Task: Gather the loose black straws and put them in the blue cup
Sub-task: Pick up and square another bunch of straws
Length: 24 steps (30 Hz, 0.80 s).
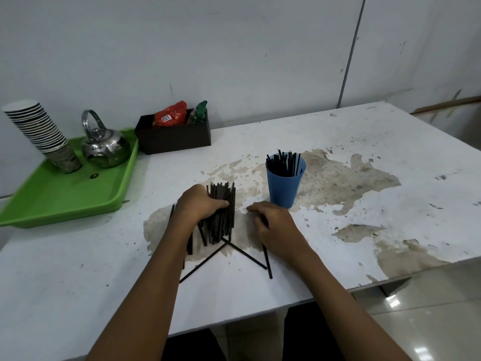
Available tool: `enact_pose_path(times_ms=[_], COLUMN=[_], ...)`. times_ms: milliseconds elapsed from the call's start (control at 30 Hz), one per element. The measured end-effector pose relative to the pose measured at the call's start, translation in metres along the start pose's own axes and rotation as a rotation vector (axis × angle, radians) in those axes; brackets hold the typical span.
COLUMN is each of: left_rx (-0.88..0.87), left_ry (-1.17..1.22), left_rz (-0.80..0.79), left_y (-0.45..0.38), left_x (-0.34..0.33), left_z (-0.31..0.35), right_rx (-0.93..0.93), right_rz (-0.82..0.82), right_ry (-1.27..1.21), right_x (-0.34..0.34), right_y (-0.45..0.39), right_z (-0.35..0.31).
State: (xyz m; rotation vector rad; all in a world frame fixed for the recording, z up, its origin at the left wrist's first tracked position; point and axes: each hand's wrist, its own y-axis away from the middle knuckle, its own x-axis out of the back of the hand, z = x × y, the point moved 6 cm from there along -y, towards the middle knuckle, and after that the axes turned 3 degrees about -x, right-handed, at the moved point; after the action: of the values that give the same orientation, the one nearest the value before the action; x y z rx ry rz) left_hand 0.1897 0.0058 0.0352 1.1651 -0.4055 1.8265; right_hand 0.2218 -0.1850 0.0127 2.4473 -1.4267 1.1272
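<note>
Stray thin black plastic straws (243,254) lie crossed on the worn white desk (260,287) — light, stiff, prone to roll. Right hand (273,225) curls over one; left hand (201,204) clasps a bundle (222,212) mid-length. Beyond stands the blue plastic cup (284,186), part-filled and tippable — green tray (65,199) well apart.

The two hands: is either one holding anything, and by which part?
The left hand clasps a bundle of black straws around its middle. The right hand rests over one straw on the table; its grip cannot be told.
</note>
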Motion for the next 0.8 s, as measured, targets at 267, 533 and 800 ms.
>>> enact_pose_path(times_ms=[267, 533, 800], left_rx=[-0.103, -0.135, -0.220], left_ry=[0.276, 0.951, 1.275], left_rz=[-0.077, 0.050, 0.259], left_y=[0.006, 0.015, 0.031], left_x=[-0.001, 0.011, 0.005], left_z=[-0.008, -0.013, -0.006], right_rx=[0.011, -0.037, -0.078], right_rz=[-0.004, -0.037, -0.031], right_ry=[0.017, -0.028, -0.245], right_x=[0.000, -0.001, -0.004], right_y=[0.001, -0.002, -0.022], right_z=[-0.003, -0.004, -0.040])
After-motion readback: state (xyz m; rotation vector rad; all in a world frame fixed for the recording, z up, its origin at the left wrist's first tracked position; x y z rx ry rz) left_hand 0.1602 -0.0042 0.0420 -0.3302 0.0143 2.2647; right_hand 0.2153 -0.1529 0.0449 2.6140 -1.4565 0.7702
